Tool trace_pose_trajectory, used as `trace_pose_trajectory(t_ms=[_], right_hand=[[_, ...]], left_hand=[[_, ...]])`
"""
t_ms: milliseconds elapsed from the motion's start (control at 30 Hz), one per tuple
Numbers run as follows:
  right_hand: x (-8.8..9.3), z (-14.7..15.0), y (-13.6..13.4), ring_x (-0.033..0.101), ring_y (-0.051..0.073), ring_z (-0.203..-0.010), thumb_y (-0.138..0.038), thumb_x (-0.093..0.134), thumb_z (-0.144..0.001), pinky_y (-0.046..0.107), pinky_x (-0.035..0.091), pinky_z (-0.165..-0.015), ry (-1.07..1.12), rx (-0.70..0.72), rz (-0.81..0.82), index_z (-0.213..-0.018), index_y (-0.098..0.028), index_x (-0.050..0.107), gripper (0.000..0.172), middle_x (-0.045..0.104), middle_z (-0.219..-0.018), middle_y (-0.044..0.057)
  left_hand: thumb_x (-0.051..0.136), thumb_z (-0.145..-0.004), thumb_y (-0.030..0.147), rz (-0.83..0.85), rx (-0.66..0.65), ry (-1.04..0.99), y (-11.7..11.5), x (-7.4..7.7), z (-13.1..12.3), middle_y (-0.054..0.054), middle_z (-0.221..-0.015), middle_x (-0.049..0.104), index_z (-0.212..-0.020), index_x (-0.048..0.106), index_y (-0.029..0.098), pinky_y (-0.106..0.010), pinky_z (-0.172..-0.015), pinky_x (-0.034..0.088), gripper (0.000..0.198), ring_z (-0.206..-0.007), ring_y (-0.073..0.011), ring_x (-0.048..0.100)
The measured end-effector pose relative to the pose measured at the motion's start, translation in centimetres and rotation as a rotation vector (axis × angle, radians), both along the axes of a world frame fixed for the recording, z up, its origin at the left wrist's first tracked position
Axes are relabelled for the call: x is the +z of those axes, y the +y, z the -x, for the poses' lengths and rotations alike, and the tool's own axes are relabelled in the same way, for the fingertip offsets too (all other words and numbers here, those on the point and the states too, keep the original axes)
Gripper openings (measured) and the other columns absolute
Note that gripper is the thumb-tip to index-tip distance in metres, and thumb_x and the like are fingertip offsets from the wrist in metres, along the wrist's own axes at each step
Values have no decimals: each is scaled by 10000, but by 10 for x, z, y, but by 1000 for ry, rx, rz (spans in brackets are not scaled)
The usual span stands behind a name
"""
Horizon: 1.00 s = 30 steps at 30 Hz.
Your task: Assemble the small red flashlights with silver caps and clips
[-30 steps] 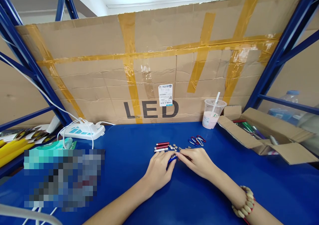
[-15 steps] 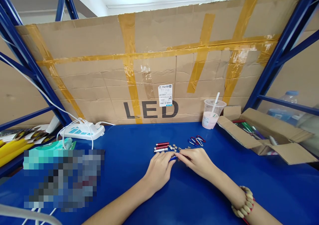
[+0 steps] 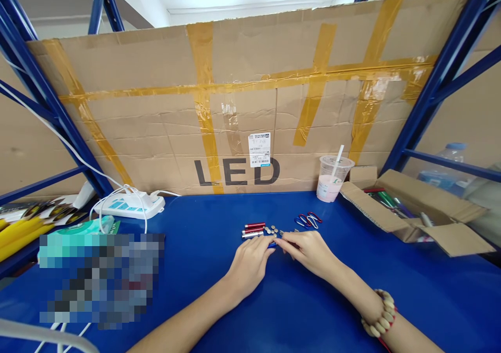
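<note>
My left hand (image 3: 250, 265) is closed around a small blue metal tube (image 3: 272, 245), probably a mini flashlight body, mostly hidden by the fingers. My right hand (image 3: 309, 251) meets it at the tube's right end, thumb and fingertips pinched together; what they hold there, if anything, is too small to make out. Just beyond the left hand lie red and silver mini flashlights (image 3: 253, 230) side by side. Several button cells (image 3: 271, 230) are scattered to their right. Farther right rest carabiner clips (image 3: 309, 220) in red, blue and silver.
A cup with a straw (image 3: 332, 180) stands at the back right, beside an open cardboard box (image 3: 407, 222) of colored tubes. At left are a power strip (image 3: 131, 205), a teal pack (image 3: 74, 243) and a blurred-out item. A cardboard sheet (image 3: 164, 134) walls off the back.
Both hands stay together around the blue tube, with only slight finger movement; less of the tube shows between them now. The view has shifted a little.
</note>
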State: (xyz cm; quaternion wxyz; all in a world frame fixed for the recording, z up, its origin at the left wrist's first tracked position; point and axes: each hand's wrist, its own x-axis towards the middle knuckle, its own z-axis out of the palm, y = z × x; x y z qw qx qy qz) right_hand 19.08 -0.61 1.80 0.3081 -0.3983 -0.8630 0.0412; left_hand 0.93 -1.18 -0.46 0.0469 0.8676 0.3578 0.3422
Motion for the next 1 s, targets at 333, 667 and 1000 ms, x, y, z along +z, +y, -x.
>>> trace_pose_trajectory(t_ms=[333,667,1000], right_hand=[[-1,0,2,512,83,-468,-440,299,-948,193,344,-539,28,46,184,-599,-163,515,494,555,-511,-21],[-7,1,1,487,69,-451,-501,278,-930,182,357,-536,15,112,300,-604,-156,538,542,541,-543,-17],[-4,8,-2,507,85,-447,-340,391,-911,176,342,-519,15,47,378,-589,-159,579,414,548,-484,-16]], left_hand=[[369,-906,142,162,-78,-44,-3,2,0,-50,-1126,607,-1166,494,191,-318,-873,482,292,-1010,-168,583],[361,-902,140,235,-114,-41,-6,0,5,-64,-1004,612,-1154,526,181,-305,-820,484,303,-907,-168,572],[315,-906,131,91,-138,95,-1,1,7,-60,-809,595,-1118,548,157,-293,-673,487,316,-717,-167,532]])
